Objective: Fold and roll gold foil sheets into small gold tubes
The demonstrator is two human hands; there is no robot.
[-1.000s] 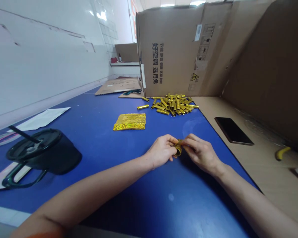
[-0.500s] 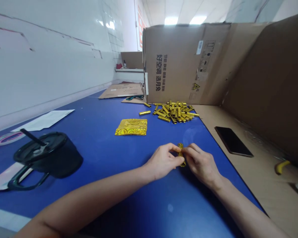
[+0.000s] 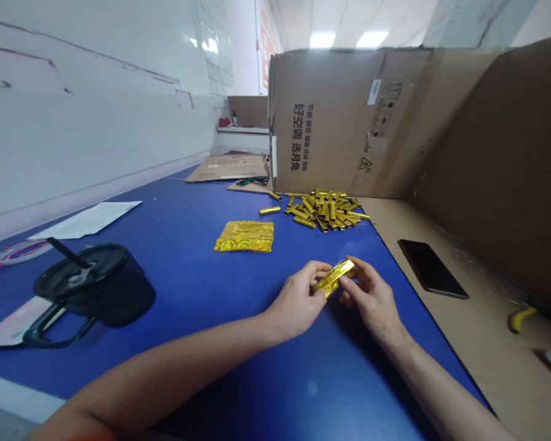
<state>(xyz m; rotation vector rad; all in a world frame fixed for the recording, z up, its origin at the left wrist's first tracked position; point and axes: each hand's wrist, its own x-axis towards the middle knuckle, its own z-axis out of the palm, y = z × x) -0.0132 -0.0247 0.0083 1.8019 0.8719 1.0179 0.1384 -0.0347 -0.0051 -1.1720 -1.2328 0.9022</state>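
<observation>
Blue tabletop [image 3: 193, 282], white wall [image 3: 101, 128], cardboard box [image 3: 335, 128] beyond; left hand [image 3: 298, 301], right hand [image 3: 373, 299] pinching gold foil [image 3: 332, 280].

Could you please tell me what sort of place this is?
Probably an improvised indoor workspace: a pile of gold foil tubes lies on a blue tabletop, and a large printed cardboard box stands behind it.

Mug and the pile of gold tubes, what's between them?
In the head view, a flat gold foil lies between the mug and the pile, with a loose tube nearer the pile.
</observation>
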